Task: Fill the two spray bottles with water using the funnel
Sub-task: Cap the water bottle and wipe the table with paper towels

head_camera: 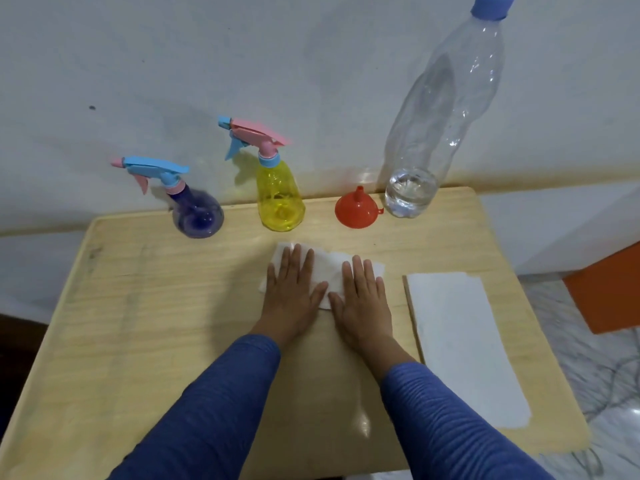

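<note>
While left hand (290, 289) & right hand (362, 299) are lying flat, fingers straight, pressing white tissue (325, 268) on table (138, 306): behind tissue, purple spray bottle (194, 202), yellow spray bottle (277, 192), red funnel (358, 209) upside down, water bottle (433, 126) are standing; folded napkin (464, 341) is lying just right of tissue.

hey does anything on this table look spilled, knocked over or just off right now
Nothing is knocked over, and no puddle is plainly visible. The funnel sits upside down, spout up. Both spray bottles, purple and yellow, are capped. The left hand and right hand press flat on a crumpled tissue, which could mean wiping.
</note>
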Available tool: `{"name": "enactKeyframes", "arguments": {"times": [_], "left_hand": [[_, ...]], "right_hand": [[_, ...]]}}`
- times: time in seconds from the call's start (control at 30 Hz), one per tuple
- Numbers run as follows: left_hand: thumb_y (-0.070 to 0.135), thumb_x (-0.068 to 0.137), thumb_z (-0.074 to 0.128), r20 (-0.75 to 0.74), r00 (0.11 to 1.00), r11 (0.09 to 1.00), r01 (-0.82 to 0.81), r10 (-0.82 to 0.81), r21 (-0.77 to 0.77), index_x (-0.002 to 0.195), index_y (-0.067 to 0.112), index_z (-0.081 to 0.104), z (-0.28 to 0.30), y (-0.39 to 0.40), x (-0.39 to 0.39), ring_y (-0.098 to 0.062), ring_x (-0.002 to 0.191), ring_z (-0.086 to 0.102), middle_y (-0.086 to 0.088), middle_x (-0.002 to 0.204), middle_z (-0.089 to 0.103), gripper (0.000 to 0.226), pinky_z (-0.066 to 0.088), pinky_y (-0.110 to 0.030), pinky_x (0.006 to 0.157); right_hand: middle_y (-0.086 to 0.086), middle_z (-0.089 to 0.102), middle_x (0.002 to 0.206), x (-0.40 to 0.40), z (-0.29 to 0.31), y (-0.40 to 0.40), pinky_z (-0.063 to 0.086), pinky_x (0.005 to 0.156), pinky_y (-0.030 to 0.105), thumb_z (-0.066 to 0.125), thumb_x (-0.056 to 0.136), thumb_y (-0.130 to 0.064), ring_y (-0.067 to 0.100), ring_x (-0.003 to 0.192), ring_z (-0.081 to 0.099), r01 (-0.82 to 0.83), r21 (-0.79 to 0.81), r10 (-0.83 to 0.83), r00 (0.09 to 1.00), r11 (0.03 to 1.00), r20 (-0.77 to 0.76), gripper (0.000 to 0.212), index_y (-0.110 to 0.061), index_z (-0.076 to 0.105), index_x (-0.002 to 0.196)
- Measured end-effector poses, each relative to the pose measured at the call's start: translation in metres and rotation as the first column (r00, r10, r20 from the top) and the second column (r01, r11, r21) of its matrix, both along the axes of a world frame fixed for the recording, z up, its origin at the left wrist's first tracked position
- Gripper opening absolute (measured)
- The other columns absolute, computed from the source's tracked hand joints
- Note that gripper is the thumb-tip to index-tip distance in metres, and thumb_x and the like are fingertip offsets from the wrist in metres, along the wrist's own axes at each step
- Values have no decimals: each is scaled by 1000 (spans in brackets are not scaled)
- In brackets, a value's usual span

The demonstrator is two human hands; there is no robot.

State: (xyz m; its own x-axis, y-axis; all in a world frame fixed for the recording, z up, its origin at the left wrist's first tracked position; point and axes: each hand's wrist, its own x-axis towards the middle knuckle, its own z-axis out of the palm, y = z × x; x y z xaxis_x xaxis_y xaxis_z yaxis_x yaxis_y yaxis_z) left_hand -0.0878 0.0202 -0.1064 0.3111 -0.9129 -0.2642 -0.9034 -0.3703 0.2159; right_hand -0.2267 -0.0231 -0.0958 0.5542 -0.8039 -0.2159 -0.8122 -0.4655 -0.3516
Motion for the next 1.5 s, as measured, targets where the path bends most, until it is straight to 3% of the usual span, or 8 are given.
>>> {"name": "enactKeyframes", "arguments": {"times": [0.2, 0.37, 0.5, 0.9, 1.5], "left_hand": [[46, 100, 16, 3, 998, 998, -55, 55, -41, 148, 26, -18, 0, -6, -3, -19, 143, -25, -4, 156, -24, 61, -14, -41, 115], [45, 101, 14, 3, 997, 995, -81, 81, -57, 149, 27, -14, 0, -7, -3, -21, 143, -24, -4, 157, -21, 59, -13, -41, 115], [41, 101, 15, -17, 994, 992, -109, 108, -71, 150, 24, -12, 0, -9, -1, -21, 144, -22, -5, 158, -20, 58, -12, -42, 116], [33, 102, 14, -27, 970, 969, -242, 241, -50, 149, 21, -16, 3, 19, 44, -24, 144, -21, -8, 157, -22, 57, -9, -44, 117], [31, 102, 15, 1, 872, 872, -489, 490, -29, 149, 22, -13, 0, 189, 204, -21, 146, -17, -5, 158, -16, 56, -6, -40, 117]], "right_hand": [[5, -13, 159, 8, 0, -21, -8, 117, 37, 23, 100, -41, 21, 146, -16, -69, -2, 69, 997, 998, -24, 63, -16, -5, 150], [4, -5, 160, 20, 1, -10, -10, 115, 35, 11, 93, -49, 20, 146, -11, 130, -78, -124, 990, 988, 71, 67, -15, 1, 151], [4, -11, 159, 32, -5, 0, -11, 116, 37, 16, 100, -44, 18, 145, -16, 166, -32, -166, 986, 986, 10, 61, -15, -4, 150], [3, -17, 158, 87, -4, 5, -9, 117, 37, 15, 100, -41, 18, 145, -18, -91, -16, 89, 992, 996, -93, 61, -12, -7, 149], [5, -11, 159, 271, -2, 153, -6, 117, 39, 18, 101, -40, 20, 146, -14, -366, 14, 366, 928, 930, -66, 60, -11, -2, 150]]}}
